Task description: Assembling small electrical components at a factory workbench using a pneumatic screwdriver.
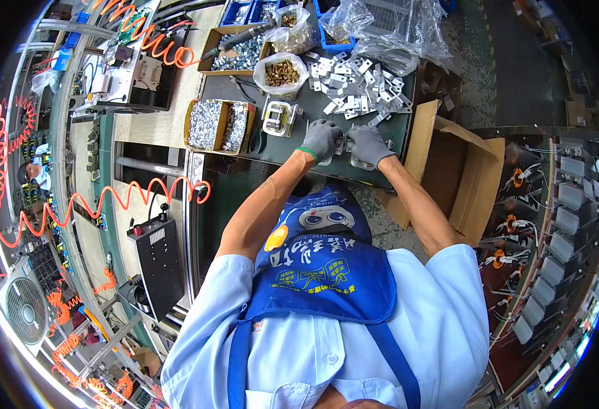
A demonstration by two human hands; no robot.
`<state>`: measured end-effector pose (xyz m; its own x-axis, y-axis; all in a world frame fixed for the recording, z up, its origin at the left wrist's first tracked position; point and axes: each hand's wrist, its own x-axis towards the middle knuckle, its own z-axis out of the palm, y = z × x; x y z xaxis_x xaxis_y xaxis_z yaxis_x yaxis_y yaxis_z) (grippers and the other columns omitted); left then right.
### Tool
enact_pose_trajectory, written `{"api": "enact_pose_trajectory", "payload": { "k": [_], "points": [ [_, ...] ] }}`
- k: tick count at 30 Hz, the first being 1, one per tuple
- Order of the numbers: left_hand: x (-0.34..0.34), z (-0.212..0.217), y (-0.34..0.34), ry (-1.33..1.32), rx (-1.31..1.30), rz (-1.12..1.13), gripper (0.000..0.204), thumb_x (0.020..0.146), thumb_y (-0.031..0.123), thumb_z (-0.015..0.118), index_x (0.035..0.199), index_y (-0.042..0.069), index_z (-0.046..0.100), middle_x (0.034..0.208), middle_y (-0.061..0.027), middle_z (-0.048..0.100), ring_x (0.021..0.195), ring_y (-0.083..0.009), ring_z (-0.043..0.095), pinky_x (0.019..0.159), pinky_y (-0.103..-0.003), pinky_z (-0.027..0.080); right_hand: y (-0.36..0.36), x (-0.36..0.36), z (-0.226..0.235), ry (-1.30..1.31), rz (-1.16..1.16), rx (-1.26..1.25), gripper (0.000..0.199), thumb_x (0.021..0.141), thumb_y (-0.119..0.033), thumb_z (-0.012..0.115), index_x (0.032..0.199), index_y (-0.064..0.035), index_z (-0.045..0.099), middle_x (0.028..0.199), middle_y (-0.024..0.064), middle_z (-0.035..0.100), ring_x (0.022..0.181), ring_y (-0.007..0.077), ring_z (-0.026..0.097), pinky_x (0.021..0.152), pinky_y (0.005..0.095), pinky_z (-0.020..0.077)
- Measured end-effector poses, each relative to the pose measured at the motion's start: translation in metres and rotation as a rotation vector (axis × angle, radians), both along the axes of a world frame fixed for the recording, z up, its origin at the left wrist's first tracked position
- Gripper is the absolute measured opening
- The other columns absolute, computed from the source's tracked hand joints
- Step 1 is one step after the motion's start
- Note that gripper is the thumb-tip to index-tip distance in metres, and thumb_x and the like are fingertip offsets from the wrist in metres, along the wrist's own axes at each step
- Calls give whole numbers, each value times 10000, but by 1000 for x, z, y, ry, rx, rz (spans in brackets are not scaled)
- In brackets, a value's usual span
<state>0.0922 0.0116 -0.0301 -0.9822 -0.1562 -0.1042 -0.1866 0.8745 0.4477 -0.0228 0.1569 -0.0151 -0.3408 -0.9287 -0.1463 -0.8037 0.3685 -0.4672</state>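
Both my hands wear grey gloves and work close together at the front edge of the dark green bench (pixel 289 144). My left hand (pixel 320 139), with a green cuff, is closed around a small pale, metallic-looking part (pixel 326 161) that shows below its fingers. Just beside it, my right hand (pixel 368 144) curls its fingers over a similar pale frame-like part (pixel 361 163). The gloves hide most of both parts. Left of my left hand stands a clear and metal assembly (pixel 278 118). Beyond my hands lies a heap of flat white metal plates (pixel 361 88) with holes.
A divided carton (pixel 219 125) of small metal pieces sits left, with a bag of brass fittings (pixel 281 73) behind. Pliers (pixel 246 88) lie between. An opened cardboard box (pixel 453 174) stands against the bench's right end. Orange coiled air hoses (pixel 108 202) hang on the left.
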Motion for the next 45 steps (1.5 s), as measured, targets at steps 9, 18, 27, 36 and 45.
{"api": "enact_pose_trajectory", "payload": {
  "k": [9, 18, 27, 36, 45],
  "points": [
    [3, 1, -4, 62, -26, -41, 151, 746, 210, 621, 873, 148, 673, 942, -88, 622, 1003, -324, 543, 877, -426, 416, -3, 7, 0, 12, -102, -35, 172, 749, -187, 622, 833, -38, 641, 882, 186, 644, 908, 342, 607, 822, 441, 439],
    [3, 1, -5, 113, -25, -51, 162, 735, 219, 637, 881, 162, 676, 926, -83, 616, 1002, -316, 544, 883, -425, 413, 1, 4, 0, -43, -66, -9, 211, 757, -217, 625, 865, -36, 637, 907, 183, 641, 927, 342, 603, 844, 444, 430],
    [-1, 8, 9, -36, -59, 22, 165, 752, 242, 618, 857, 147, 701, 927, -98, 642, 1024, -324, 543, 913, -435, 398, -2, 5, -1, -59, -50, 58, 170, 758, -198, 628, 846, -56, 652, 887, 170, 646, 901, 346, 609, 839, 435, 425],
    [0, 15, 30, -37, -117, 212, 196, 775, 271, 599, 797, 119, 721, 917, -103, 687, 1129, -325, 517, 1021, -473, 297, -3, 10, 5, -31, -110, 16, 141, 746, -158, 598, 823, -51, 647, 893, 171, 645, 902, 331, 609, 840, 434, 422],
    [0, 21, 36, -85, -150, 293, 235, 789, 296, 586, 774, 100, 715, 889, -112, 687, 1131, -326, 514, 1041, -503, 270, 3, 7, 3, -11, -89, 2, 169, 767, -186, 588, 850, -49, 644, 927, 173, 646, 935, 314, 609, 855, 424, 416]
  ]
}}
